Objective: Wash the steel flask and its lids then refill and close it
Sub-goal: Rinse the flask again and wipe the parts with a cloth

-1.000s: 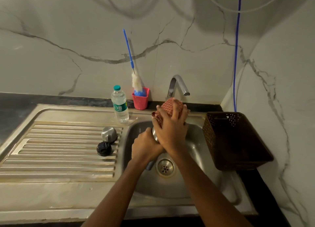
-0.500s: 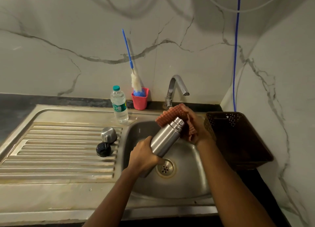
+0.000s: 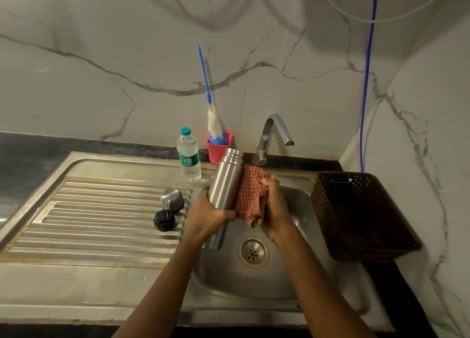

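Observation:
Over the sink basin (image 3: 292, 281), my left hand (image 3: 207, 217) grips the lower body of the steel flask (image 3: 226, 180), which stands nearly upright with its open threaded neck at the top. My right hand (image 3: 273, 206) holds a red checked cloth (image 3: 250, 196) bunched against the flask's right side. On the ribbed drainboard (image 3: 101, 226) to the left lie the steel cap (image 3: 172, 199) and the black inner lid (image 3: 164, 220), side by side.
A plastic water bottle (image 3: 188, 156) and a red cup with a blue-handled bottle brush (image 3: 219, 144) stand at the back rim. The tap (image 3: 273, 134) arches over the basin. A dark brown perforated basket (image 3: 361, 215) sits at the right.
The flask has swung from a tilt to nearly upright and shifted left. My right hand with the cloth has come down from the neck to the flask's right side.

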